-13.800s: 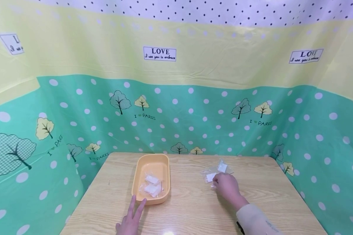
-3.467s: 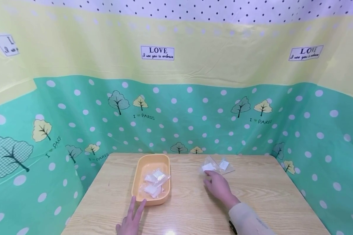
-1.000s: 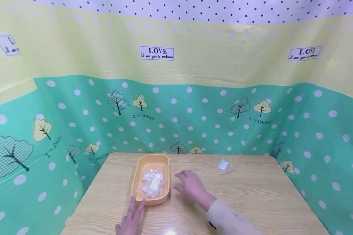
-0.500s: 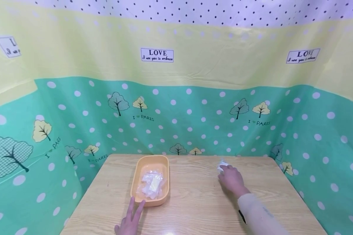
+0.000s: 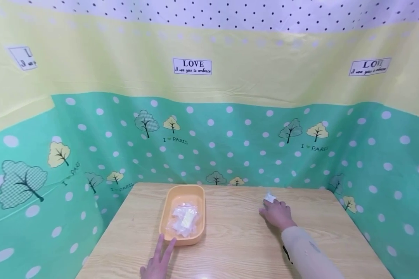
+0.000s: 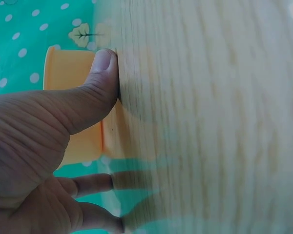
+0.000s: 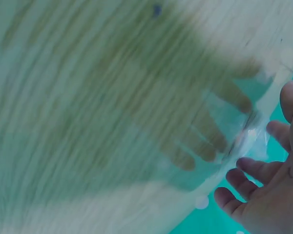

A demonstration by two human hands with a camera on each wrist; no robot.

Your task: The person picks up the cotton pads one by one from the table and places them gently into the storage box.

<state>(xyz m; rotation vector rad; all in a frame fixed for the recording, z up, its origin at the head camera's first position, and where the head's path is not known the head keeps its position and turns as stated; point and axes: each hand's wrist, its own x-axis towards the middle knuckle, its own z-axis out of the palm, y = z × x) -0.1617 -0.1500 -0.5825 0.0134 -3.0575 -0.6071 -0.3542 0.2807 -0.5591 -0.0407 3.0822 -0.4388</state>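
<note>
A small clear plastic bag with a white piece inside (image 5: 270, 197) lies near the table's back edge, right of centre. My right hand (image 5: 277, 214) reaches over it from the front, covering part of it. In the right wrist view, the spread, slightly bent fingers of the right hand (image 7: 268, 185) are at the clear bag (image 7: 244, 141). Several similar bags (image 5: 186, 220) lie heaped in a yellow-orange tray (image 5: 186, 193). My left hand (image 5: 156, 265) rests at the tray's near rim, two fingers extended to it. In the left wrist view, its thumb tip (image 6: 103, 61) presses beside the tray wall (image 6: 71, 68).
The pale wood-grain table (image 5: 237, 240) is glossy and reflects the hands. A green, yellow and white printed curtain (image 5: 209, 147) encloses its back and sides. The tray stands left of centre, and bare wood lies between it and the right hand.
Bags from the table's right side have been added to the tray. Since a second ago, my right hand has moved from beside the tray to the remaining bag. My left hand stays at the rim.
</note>
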